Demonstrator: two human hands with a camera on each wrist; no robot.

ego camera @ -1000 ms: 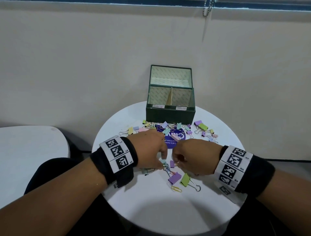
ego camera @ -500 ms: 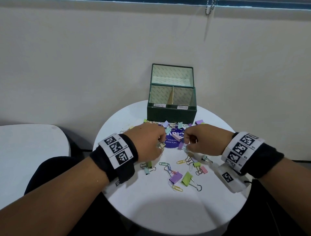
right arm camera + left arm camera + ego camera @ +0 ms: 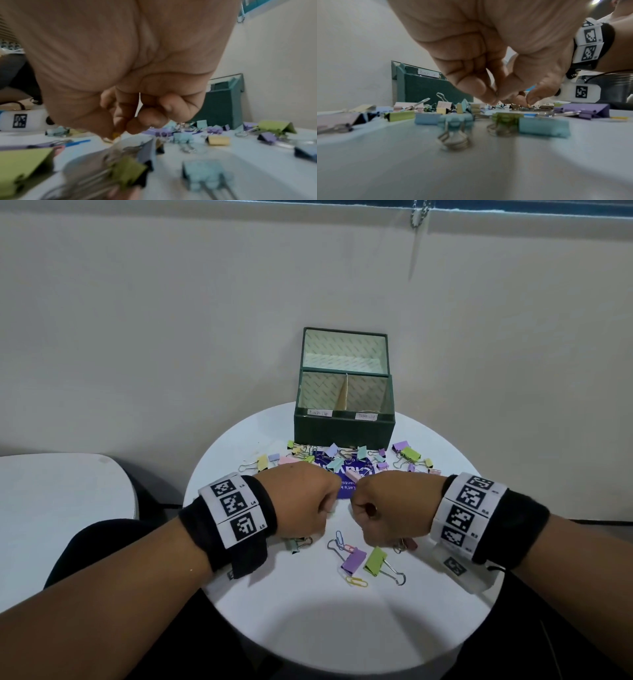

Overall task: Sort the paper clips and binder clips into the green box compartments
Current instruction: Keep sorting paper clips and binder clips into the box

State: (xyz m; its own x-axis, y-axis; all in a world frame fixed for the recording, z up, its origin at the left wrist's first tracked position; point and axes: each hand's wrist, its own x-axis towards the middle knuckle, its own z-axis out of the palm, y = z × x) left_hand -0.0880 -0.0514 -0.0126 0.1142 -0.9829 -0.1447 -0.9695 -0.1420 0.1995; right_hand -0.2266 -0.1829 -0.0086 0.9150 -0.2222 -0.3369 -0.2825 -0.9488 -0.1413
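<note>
On the round white table (image 3: 308, 628), head view, the left hand (image 3: 301, 501) and right hand (image 3: 390, 508) hover side by side, both with fingers curled down. Binder clips (image 3: 409, 454) and paper clips (image 3: 356, 581) lie scattered between them and the open green box (image 3: 342, 431), whose 2 compartments face up. From the left wrist, its fingertips (image 3: 488, 98) pinch together just above the clips; what they hold is hidden. From the right wrist, the blurred fingers (image 3: 120, 119) seem to pinch a small yellow paper clip (image 3: 116, 134).
</note>
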